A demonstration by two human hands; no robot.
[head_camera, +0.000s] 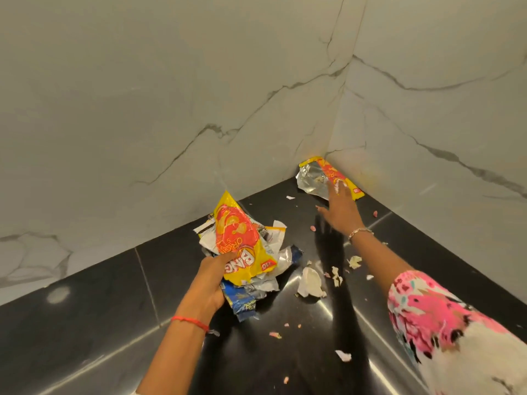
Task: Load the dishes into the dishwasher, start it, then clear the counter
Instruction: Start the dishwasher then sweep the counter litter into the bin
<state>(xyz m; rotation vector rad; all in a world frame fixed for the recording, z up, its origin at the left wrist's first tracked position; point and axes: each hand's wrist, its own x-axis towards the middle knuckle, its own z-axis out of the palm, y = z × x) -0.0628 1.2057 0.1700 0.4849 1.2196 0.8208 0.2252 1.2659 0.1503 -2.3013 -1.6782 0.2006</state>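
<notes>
Left hand (212, 283) grips wrapper bunch (242, 246); right hand (339, 209) splayed over corner wrapper (313, 178) along wall (427, 132).

Glossy black counter (85, 323) carries a torn wrapper (309, 178), crumpled paper (310, 282), scattered scraps (343, 355).

The left hand (210, 283) hides part of the wrappers (242, 246) it holds. The right hand (340, 209) is blurry and covers some of the torn wrapper (309, 178). Tiny pink bits (275, 334) around the hands are too small to tell.

even overhead light, glare streaks on glossy counter (85, 323), wide-angle bowing
</notes>
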